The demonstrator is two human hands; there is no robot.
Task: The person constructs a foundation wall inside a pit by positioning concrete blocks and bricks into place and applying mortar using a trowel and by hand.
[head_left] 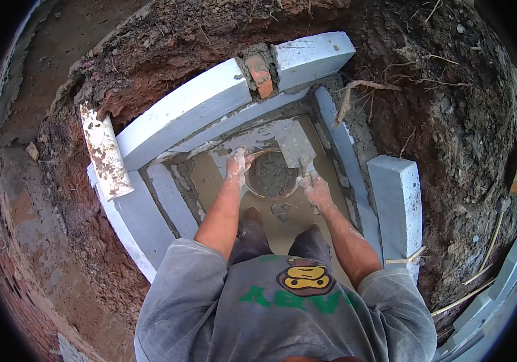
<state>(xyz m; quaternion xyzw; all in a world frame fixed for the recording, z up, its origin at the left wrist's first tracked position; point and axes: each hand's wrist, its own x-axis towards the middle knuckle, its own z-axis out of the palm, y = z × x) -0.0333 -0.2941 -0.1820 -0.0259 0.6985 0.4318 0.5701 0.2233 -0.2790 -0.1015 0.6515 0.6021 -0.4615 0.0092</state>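
My left hand point(238, 164) is closed on the rim of a round basin point(263, 195), at its upper left side. Grey wet mortar point(272, 172) lies inside the basin. My right hand point(314, 188) grips the handle of a trowel, close to the basin's right side. The flat, mortar-smeared trowel blade point(295, 143) points away from me, above the basin's upper right rim. Muddy water point(216, 175) covers the pit floor beneath, and a small lump of mortar point(280, 211) shows just below the basin.
Pale blocks form walls around the pit: a far left block point(186, 114), a far right block point(314, 57) and an upright right block point(395, 205). A brick piece point(260, 77) sits between the far blocks. A dirty white pipe point(104, 154) leans left. Roots point(361, 87) protrude from the soil.
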